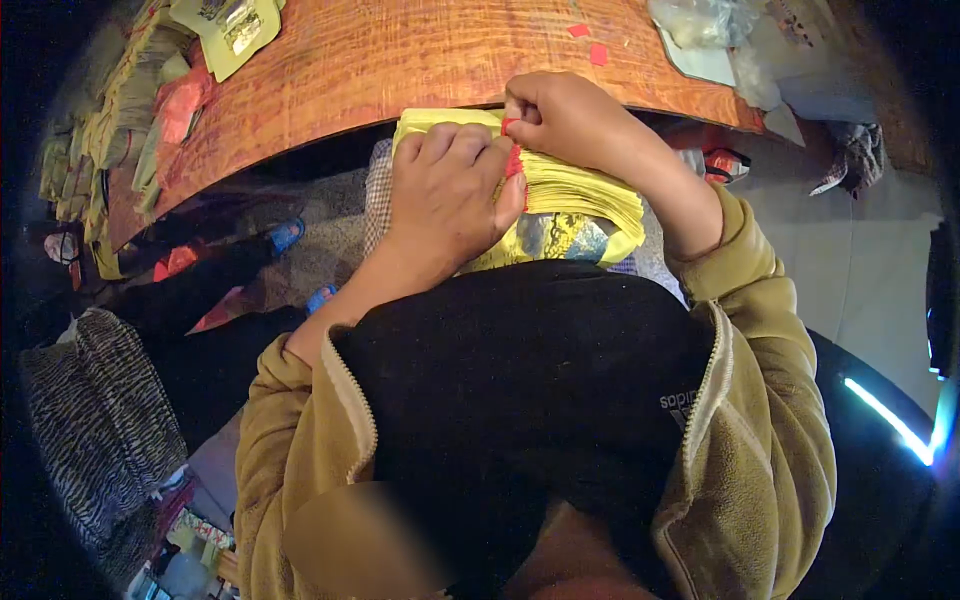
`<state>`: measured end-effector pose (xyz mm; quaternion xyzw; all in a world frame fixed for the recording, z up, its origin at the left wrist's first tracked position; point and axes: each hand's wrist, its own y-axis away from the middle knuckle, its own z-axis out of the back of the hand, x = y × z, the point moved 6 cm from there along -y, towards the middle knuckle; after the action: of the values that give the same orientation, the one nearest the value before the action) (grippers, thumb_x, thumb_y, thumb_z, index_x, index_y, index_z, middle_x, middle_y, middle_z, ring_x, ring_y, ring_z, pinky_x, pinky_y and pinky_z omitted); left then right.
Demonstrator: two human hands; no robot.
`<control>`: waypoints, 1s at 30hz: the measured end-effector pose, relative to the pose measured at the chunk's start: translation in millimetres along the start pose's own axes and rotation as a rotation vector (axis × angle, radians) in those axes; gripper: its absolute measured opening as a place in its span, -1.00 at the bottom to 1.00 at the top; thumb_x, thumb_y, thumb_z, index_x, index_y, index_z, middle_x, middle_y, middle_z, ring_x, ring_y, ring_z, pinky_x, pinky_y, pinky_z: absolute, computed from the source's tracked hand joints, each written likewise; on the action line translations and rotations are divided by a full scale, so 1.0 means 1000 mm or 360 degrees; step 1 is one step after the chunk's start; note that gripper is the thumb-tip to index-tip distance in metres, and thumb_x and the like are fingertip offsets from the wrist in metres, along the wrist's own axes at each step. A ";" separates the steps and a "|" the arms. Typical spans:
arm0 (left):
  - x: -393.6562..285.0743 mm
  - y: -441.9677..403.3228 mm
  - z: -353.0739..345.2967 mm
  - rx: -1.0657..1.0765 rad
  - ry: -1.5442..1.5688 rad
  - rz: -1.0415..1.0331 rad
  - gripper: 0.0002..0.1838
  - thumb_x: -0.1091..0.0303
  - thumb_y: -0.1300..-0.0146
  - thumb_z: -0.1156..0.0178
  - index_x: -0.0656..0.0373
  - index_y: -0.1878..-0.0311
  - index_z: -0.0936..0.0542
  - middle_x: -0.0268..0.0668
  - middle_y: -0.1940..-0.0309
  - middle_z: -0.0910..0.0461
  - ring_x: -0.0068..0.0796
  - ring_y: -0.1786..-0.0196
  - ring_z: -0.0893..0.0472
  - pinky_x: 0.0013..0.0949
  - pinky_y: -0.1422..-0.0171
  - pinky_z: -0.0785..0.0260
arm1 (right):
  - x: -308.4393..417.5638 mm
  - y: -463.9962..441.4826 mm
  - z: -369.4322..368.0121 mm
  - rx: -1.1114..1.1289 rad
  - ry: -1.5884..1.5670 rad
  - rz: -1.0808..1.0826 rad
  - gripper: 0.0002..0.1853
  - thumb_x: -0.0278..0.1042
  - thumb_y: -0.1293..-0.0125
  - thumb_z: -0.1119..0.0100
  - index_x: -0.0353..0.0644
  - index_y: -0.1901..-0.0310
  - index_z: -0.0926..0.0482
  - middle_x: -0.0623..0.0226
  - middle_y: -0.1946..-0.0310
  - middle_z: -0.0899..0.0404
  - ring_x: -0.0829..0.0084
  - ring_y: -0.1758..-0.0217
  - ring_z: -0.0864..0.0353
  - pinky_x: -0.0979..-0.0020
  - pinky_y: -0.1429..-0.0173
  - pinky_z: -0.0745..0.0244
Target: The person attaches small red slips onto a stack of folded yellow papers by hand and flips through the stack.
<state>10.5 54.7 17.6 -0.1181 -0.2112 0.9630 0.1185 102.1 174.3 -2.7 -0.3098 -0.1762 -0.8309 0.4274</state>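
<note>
A thick stack of yellow paper sheets (pixel 585 190) rests on my lap, against the table's near edge. Its layered edges fan out to the right, and a silvery and black print shows on the near side. My left hand (pixel 445 190) presses down on the stack with its fingers bent and thumb toward the middle. A red strip (pixel 516 165) runs across the stack beside that thumb. At the strip's far end my right hand (pixel 565 115) pinches the red material between thumb and fingers. The left fingertips are partly hidden.
A wooden table (pixel 400 70) curves across the front, with small red paper pieces (pixel 598 54) on it. Yellow printed sheets (pixel 235 40) lie at the back left, near piled yellow bundles (pixel 110 130). Clear plastic bags (pixel 705 22) sit at the back right. Another person's legs show at left.
</note>
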 end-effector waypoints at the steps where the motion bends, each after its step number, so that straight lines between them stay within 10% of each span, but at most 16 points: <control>1: 0.000 0.000 0.001 -0.0018 -0.0006 -0.0010 -0.67 0.08 -0.15 -0.30 0.01 0.09 -0.70 -0.41 0.17 -0.60 -0.36 0.04 -0.56 -0.17 -0.05 -0.27 | -0.002 0.000 0.003 -0.0059 0.0045 0.0026 -0.79 -0.30 -0.29 -0.36 -0.28 0.28 -0.60 0.35 0.48 -0.56 0.50 0.39 -0.52 0.37 0.24 -0.46; 6: 0.000 -0.001 0.000 -0.0008 0.0016 -0.0026 -0.64 0.07 -0.13 -0.32 0.08 0.08 -0.68 -0.36 0.20 -0.58 -0.31 0.06 -0.54 -0.16 -0.03 -0.31 | -0.040 0.011 0.016 -0.0040 -0.0432 -0.0196 -0.71 -0.30 -0.30 -0.31 -0.26 0.01 -0.64 0.10 0.26 -0.65 0.13 0.21 -0.66 0.26 0.08 -0.54; 9: 0.006 -0.001 0.000 0.0013 0.0015 0.0093 -0.59 0.09 -0.11 -0.35 0.04 0.00 -0.70 -0.34 0.12 -0.59 -0.24 0.02 -0.56 -0.12 -0.07 -0.34 | -0.071 0.023 0.043 -0.0841 0.0705 -0.0192 -0.76 -0.37 -0.37 -0.19 -0.27 0.00 -0.65 0.05 0.15 -0.65 -0.02 0.06 -0.64 0.10 -0.07 -0.53; 19: 0.006 -0.001 0.006 -0.0103 0.0119 0.0061 -0.63 0.17 -0.06 -0.41 0.07 0.05 -0.70 -0.29 0.10 -0.59 -0.19 -0.02 -0.55 -0.12 -0.12 -0.36 | -0.100 0.012 0.054 -0.1035 0.0875 0.0059 -0.84 -0.30 -0.18 -0.32 -0.21 0.33 -0.65 0.09 0.23 -0.66 -0.01 0.12 -0.65 0.01 0.02 -0.55; 24: 0.003 -0.001 0.005 -0.0145 0.0118 0.0015 -0.70 0.12 -0.07 -0.39 0.03 0.16 -0.69 -0.39 0.22 -0.59 -0.32 0.05 -0.57 -0.16 -0.04 -0.33 | -0.073 0.025 0.069 -0.1132 0.1014 -0.0215 -0.80 -0.32 -0.23 -0.32 -0.25 0.19 -0.65 0.06 0.25 -0.66 -0.06 0.09 -0.63 0.10 0.00 -0.55; 30: 0.005 -0.003 -0.003 0.0049 0.0031 0.0084 -0.66 0.07 -0.15 -0.30 -0.01 0.05 -0.71 -0.38 0.15 -0.62 -0.31 0.02 -0.58 -0.12 -0.07 -0.29 | -0.031 0.014 0.019 -0.0155 -0.0400 -0.0088 -0.80 -0.30 -0.35 -0.32 -0.28 0.22 -0.62 0.34 0.43 -0.62 0.56 0.34 -0.56 0.44 0.18 -0.49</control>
<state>7.4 59.7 15.6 -0.1310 -0.1919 0.9678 0.0969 133.9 195.5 -8.3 -0.4270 -0.1962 -0.8045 0.3632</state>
